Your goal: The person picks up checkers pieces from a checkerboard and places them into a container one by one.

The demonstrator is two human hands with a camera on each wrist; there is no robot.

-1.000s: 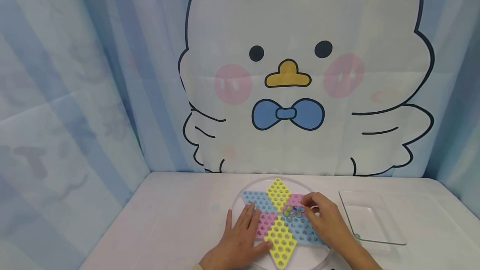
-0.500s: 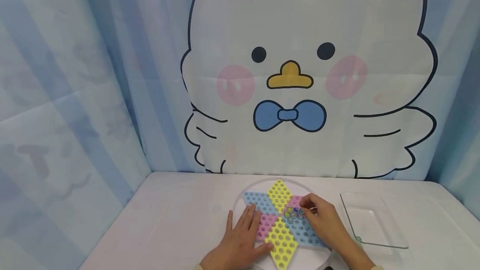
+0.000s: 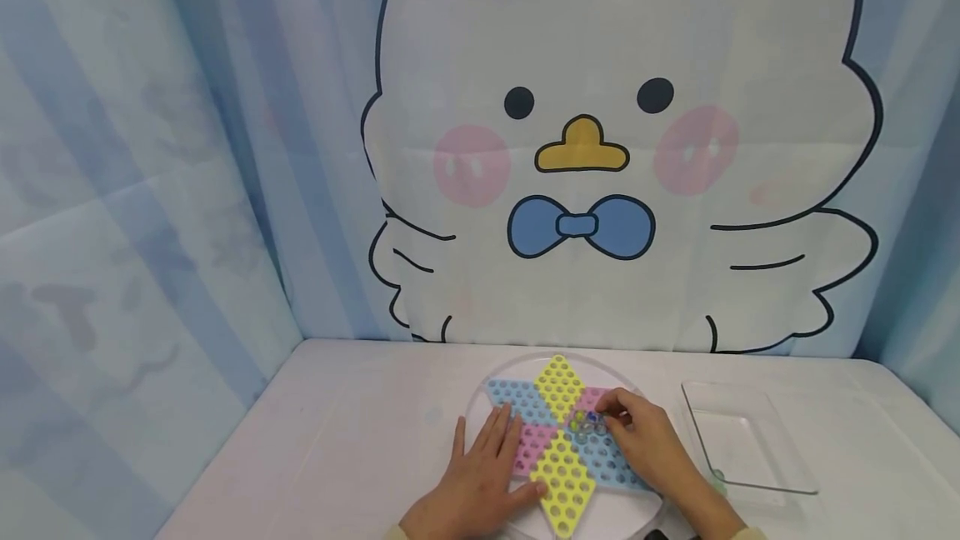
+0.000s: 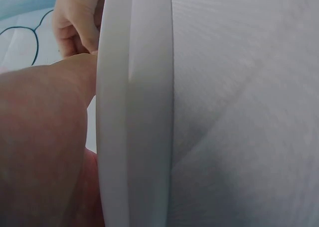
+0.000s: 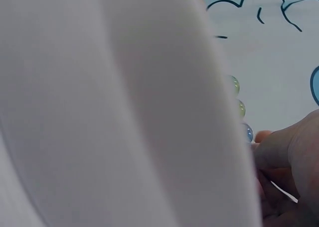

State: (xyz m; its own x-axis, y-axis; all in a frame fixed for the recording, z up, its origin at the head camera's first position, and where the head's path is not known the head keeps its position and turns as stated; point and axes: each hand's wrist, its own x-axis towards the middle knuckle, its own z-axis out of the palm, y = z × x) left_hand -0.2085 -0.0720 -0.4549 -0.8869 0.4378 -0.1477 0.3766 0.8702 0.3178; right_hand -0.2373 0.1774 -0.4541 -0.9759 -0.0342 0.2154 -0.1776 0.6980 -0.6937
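A star-patterned Chinese checkers board (image 3: pixel 562 477) in yellow, blue and pink lies on the table. My left hand (image 3: pixel 472 477) rests on its left side, fingers straight and spread, thumb on the lower yellow point. Several glass marbles (image 3: pixel 581 423) sit in holes right of the board's centre. At their right end my right hand (image 3: pixel 648 440) has its thumb and index finger pinched at a marble, mostly hidden by the fingertips. In the right wrist view, a blue marble (image 5: pixel 248 132) shows beside the right hand's fingertips, with greenish marbles (image 5: pixel 240 108) in line with it.
A clear rectangular tray (image 3: pixel 750 432) stands to the right of the board, with a greenish marble (image 3: pixel 717 476) at its near left corner. Behind the white table (image 3: pixel 337 440) hangs a curtain (image 3: pixel 465 273) printed with a cartoon bird. A small dark object (image 3: pixel 656 535) shows at the bottom edge.
Both hands stay nearly in place, the left flat on the board and the right at the marbles. The head view shifts slightly.
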